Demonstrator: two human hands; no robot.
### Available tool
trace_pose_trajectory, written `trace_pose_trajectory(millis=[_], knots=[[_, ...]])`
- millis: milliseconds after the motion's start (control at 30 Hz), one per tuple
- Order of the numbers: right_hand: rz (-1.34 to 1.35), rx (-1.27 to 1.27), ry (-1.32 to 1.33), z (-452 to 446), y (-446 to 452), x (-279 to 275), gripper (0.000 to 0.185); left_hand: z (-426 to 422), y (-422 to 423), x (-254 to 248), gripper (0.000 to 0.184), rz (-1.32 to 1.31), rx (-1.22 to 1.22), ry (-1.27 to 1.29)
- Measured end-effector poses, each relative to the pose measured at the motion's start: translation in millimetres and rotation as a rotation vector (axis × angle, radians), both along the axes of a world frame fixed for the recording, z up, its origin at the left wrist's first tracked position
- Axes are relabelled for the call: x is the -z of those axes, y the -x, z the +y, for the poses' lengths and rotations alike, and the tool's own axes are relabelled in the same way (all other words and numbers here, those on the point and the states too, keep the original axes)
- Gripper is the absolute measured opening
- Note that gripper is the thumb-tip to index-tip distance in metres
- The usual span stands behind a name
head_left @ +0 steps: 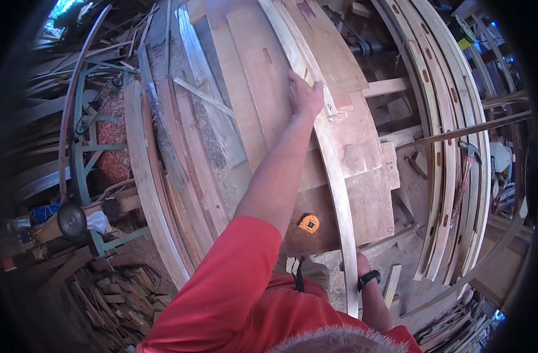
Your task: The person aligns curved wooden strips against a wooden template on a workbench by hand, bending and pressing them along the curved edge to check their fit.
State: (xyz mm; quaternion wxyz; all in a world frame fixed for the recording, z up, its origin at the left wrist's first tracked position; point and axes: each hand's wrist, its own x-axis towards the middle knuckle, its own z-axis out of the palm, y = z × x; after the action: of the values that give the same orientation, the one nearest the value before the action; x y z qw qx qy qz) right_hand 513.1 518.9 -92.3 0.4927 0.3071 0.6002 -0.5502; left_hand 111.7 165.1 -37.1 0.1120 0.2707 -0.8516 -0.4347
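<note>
A long, pale wooden strip (335, 176) runs from near my body up across the board-topped bench. My left hand (306, 95) is stretched far forward, its fingers closed round the strip's edge where a second pale wooden length (291, 41) lies alongside. Close to my body, my right hand (362, 265), with a dark watch on its wrist, grips the strip's near part; the strip hides some of its fingers. On the bench boards (363, 200), left of the strip, rests an orange tape measure (309, 223).
Long slotted timbers (430, 76) lie on the right, with a hammer (470, 154) on top. A circular saw blade (71, 220) stands by a green metal frame (92, 147) at left. Planks (157, 194) lean beside the bench, and offcuts (113, 300) pile at lower left.
</note>
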Motion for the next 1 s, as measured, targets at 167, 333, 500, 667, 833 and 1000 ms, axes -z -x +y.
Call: trace_pose_trajectory(millis=[167, 333, 500, 667, 833, 1000], knots=[[-0.018, -0.023, -0.01, -3, 10, 2, 0.035, -4, 12, 13, 0.067, 0.068, -0.018, 0.042], [-0.014, 0.003, -0.042, 2, 1, 43, 0.052, -8, 13, 8, 0.067, 0.022, -0.006, 0.017], [-0.025, -0.066, -0.114, 10, -7, 50, 0.067, -13, 22, 4, 0.065, 0.035, -0.017, 0.033], [0.014, 0.009, -0.054, -4, 11, 3, 0.073, -13, 30, 2, 0.061, 0.024, -0.002, 0.039], [-0.045, 0.006, -0.049, -11, 18, -13, 0.071, -16, 25, -3, 0.058, -0.026, -0.003, 0.036], [-0.041, 0.028, -0.008, -10, 16, -13, 0.072, -14, 30, -17, 0.058, -0.164, -0.023, 0.05]])
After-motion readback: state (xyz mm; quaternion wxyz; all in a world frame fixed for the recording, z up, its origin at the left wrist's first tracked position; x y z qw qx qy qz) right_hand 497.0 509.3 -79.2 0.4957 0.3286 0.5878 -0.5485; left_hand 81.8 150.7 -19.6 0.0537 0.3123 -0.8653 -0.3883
